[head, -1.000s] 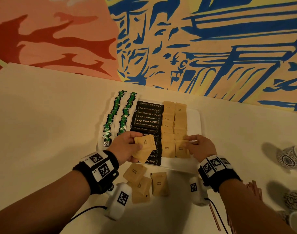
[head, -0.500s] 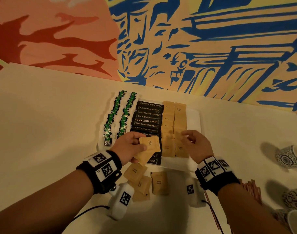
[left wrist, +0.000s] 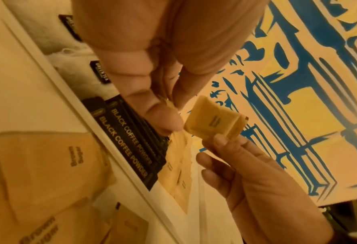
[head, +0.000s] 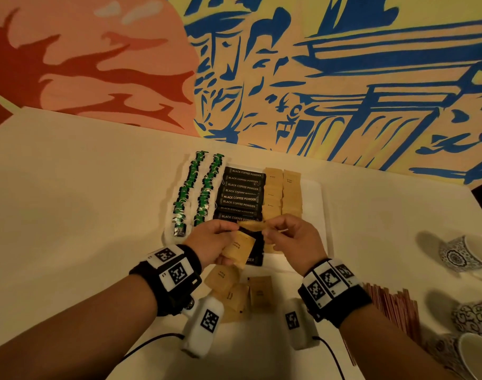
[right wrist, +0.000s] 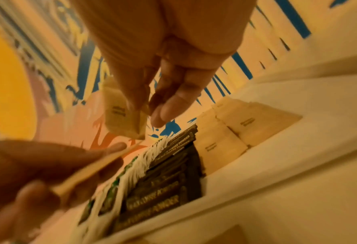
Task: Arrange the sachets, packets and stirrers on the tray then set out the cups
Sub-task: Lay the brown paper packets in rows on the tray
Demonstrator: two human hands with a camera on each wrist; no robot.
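Note:
A white tray (head: 313, 193) holds rows of green tea bags (head: 185, 193), black coffee packets (head: 241, 198) and brown sugar sachets (head: 282, 196). Over the tray's near end my left hand (head: 233, 233) grips a small stack of brown sugar sachets (head: 239, 248). My right hand (head: 267, 231) meets it and pinches one sachet (left wrist: 215, 120) between thumb and fingertips, just clear of the stack. That pinched sachet (right wrist: 121, 113) shows in the right wrist view, with the left hand's stack (right wrist: 93, 171) edge-on below. Several loose sachets (head: 228, 283) lie on the table below my wrists.
A bundle of red-brown stirrers (head: 390, 305) lies on the table to the right of my right wrist. Patterned cups (head: 464, 253) (head: 475, 319) (head: 464, 355) stand along the right edge. A painted wall rises behind the table.
My right hand left the tray's sugar rows, moved left to my left hand and pinched a sachet from its stack. My left hand stayed over the tray's near end.

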